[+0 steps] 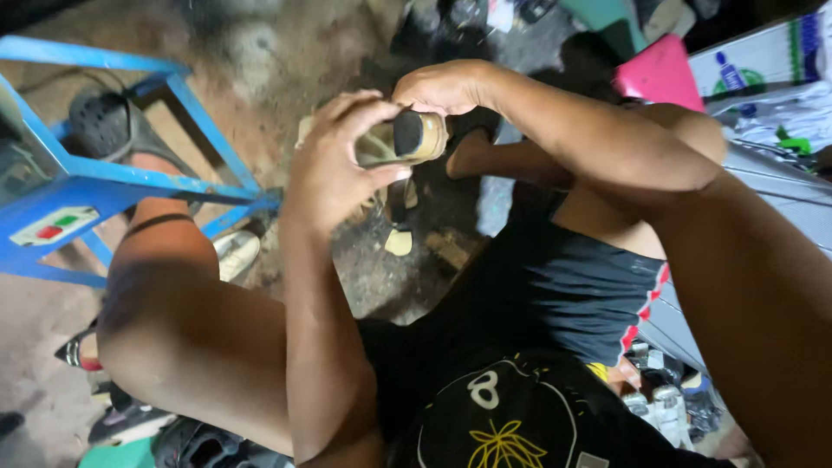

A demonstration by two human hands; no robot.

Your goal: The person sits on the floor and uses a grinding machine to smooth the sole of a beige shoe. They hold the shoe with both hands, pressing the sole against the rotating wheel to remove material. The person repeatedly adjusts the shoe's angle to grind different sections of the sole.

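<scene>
I hold a tan shoe (414, 139) with a dark heel tip up in front of me, above my lap. My left hand (334, 160) wraps the shoe from the left, thumb pressed near the black heel tip (407, 132). My right hand (442, 87) grips the shoe from above and behind, its fingers curled over the top. Most of the shoe's body is hidden behind both hands. My bare knees and dark shorts (555, 295) sit below.
A blue metal frame (130, 186) with a small switch panel stands at the left. Scraps and small pieces litter the dirt floor (399, 260) between my legs. A pink object (663, 74) and white packages lie at the upper right. Footwear lies at the lower left.
</scene>
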